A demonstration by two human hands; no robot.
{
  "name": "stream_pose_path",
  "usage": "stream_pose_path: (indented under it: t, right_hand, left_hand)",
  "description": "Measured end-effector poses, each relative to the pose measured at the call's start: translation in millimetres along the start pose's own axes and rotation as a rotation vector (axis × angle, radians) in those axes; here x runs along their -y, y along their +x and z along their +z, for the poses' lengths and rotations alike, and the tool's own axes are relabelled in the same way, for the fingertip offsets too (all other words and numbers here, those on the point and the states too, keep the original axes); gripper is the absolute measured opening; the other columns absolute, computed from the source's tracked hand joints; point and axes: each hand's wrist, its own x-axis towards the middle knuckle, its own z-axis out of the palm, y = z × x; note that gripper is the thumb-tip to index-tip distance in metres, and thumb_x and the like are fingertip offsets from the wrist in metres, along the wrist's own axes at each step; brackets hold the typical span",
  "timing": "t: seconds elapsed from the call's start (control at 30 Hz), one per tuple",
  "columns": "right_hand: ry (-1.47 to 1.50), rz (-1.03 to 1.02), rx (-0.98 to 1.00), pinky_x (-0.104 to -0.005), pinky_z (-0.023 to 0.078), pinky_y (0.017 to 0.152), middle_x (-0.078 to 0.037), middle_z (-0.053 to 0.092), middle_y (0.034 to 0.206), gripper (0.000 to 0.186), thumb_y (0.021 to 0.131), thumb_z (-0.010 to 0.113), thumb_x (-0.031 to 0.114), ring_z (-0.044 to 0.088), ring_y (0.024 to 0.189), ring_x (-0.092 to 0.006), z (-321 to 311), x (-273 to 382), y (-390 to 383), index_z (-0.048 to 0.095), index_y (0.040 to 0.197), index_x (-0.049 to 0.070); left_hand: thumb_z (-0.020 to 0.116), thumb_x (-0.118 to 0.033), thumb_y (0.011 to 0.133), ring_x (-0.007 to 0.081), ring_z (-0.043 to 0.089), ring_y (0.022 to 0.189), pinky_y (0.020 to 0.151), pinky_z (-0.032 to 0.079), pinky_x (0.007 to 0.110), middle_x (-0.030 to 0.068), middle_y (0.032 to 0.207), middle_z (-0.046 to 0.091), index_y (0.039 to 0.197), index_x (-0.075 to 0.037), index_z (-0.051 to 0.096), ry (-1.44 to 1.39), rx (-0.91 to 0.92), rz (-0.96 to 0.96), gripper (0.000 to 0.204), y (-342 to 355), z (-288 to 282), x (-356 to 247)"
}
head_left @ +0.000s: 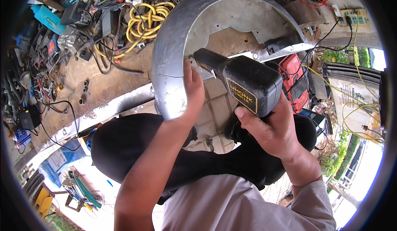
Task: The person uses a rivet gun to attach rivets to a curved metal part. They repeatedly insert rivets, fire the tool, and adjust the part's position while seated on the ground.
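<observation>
Head view: I am sitting with 2 bare hands at work around a curved silver panel [168,53], which is arching over the edge of a worn brown workbench [99,80]. My right hand [273,127] is gripping a black power tool [258,80] by its thick body, at the right of the panel's left limb; my thumb is pressing against its near side, and the tool is hiding some of my fingers. Its narrow end is pointing left toward the panel's inner edge, near my left fingertips; I cannot tell whether it is touching. My left hand [193,90] is lying along that inner edge with its fingers reaching upward, but its thumb is not showing, so I cannot tell whether it is closing on the panel. A thin dark line [167,76] is running across the panel's left limb, beside that hand.

Left of the panel, a yellow cable [138,24] is lying in loops among tangled wires, and a teal bottle [47,18] is resting farther left. Right of the panel, a red case [293,82] is standing close by. Below the panel, my black trousers [128,144] are covering my bent legs.
</observation>
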Motion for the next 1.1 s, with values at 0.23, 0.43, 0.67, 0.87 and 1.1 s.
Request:
stream_pose_path:
  t: [0.23, 0.43, 0.67, 0.87, 1.1]
  right_hand:
    - [0.020, -0.028, 0.012, -0.0228, 0.046, 0.077, 0.000, 0.059, 0.101, 0.056, 0.088, 0.074, 0.009, 0.051, 0.086, -0.0061, 0, 2, 1, 0.046, 0.135, -0.003]
    - [0.030, -0.017, 0.007, -0.0247, 0.047, 0.082, -0.002, 0.061, 0.105, 0.054, 0.089, 0.073, 0.009, 0.053, 0.093, -0.0065, 1, 3, 1, 0.048, 0.135, -0.003]
    - [-0.031, -0.041, -0.018, -0.0250, 0.047, 0.081, -0.004, 0.065, 0.111, 0.047, 0.090, 0.071, 0.007, 0.056, 0.091, -0.0077, -2, 4, 4, 0.052, 0.132, -0.001]
    - [-0.027, -0.036, 0.021, -0.0276, 0.046, 0.094, -0.006, 0.064, 0.119, 0.053, 0.089, 0.071, 0.007, 0.056, 0.104, -0.0099, -3, 5, 6, 0.050, 0.137, -0.001]
    - [-0.056, -0.062, 0.035, -0.0275, 0.045, 0.096, -0.006, 0.063, 0.120, 0.055, 0.088, 0.071, 0.006, 0.055, 0.106, -0.0099, -7, 3, 9, 0.050, 0.138, -0.001]
  left_hand:
    - [0.060, -0.011, 0.086, 0.0352, 0.059, 0.123, 0.101, 0.046, 0.056, 0.0137, 0.134, 0.062, 0.117, -0.002, 0.068, 0.126, 0.130, 0.178, 0.033, -2, -2, 5]
    - [0.058, -0.012, 0.088, 0.0357, 0.061, 0.117, 0.099, 0.047, 0.055, 0.0159, 0.129, 0.064, 0.121, 0.001, 0.065, -0.114, 0.037, 0.007, 0.036, -1, -5, 0]
    - [0.056, -0.012, 0.091, 0.0344, 0.063, 0.111, 0.094, 0.049, 0.051, 0.0155, 0.121, 0.067, 0.120, 0.003, 0.066, 0.015, 0.060, 0.032, 0.034, 2, -14, -3]
    - [0.057, -0.014, 0.093, 0.0318, 0.065, 0.104, 0.089, 0.050, 0.048, 0.0135, 0.113, 0.069, 0.115, 0.000, 0.068, 0.071, 0.031, 0.049, 0.028, 2, -17, -4]
    - [0.056, -0.013, 0.093, 0.0354, 0.062, 0.114, 0.097, 0.048, 0.049, 0.0166, 0.124, 0.066, 0.122, 0.001, 0.066, -0.095, 0.045, -0.044, 0.034, 3, -19, -5]
